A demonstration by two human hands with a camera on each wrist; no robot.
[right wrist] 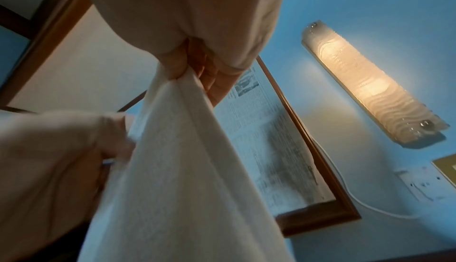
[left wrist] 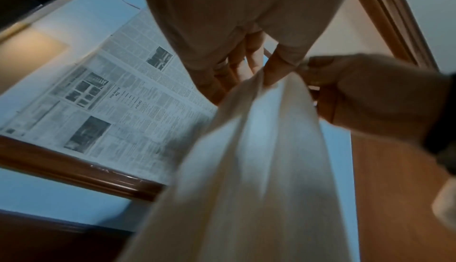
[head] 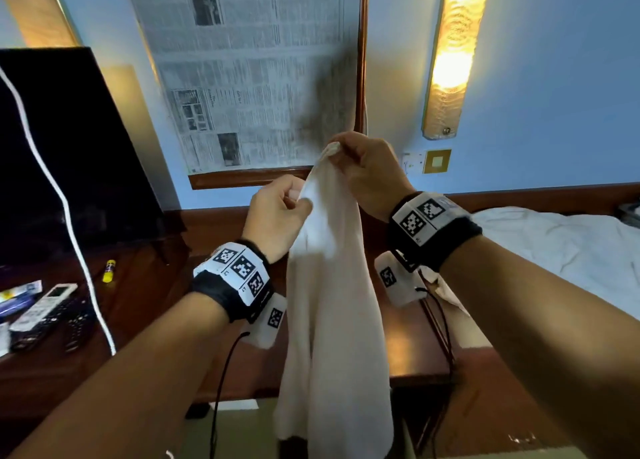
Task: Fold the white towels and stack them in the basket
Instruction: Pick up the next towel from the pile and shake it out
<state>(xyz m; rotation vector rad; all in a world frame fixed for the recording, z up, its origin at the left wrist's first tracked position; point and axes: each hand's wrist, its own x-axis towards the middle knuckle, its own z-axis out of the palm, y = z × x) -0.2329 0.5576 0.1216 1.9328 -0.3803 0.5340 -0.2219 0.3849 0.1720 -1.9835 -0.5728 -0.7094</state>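
Held in mid-air above the surface (head: 412, 351): white towel (head: 332, 320), hanging bunched. Right hand (head: 367, 174) fingers pinching the top corner, left hand (head: 277, 216) fingers pinching the edge just below. Best spread apart along the edge, corners matched, before folding. No basket in view.

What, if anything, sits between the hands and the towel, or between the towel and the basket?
Nothing separates them: the left hand and right hand both pinch the towel at its top edge. No basket shows in any view, so that path cannot be judged.
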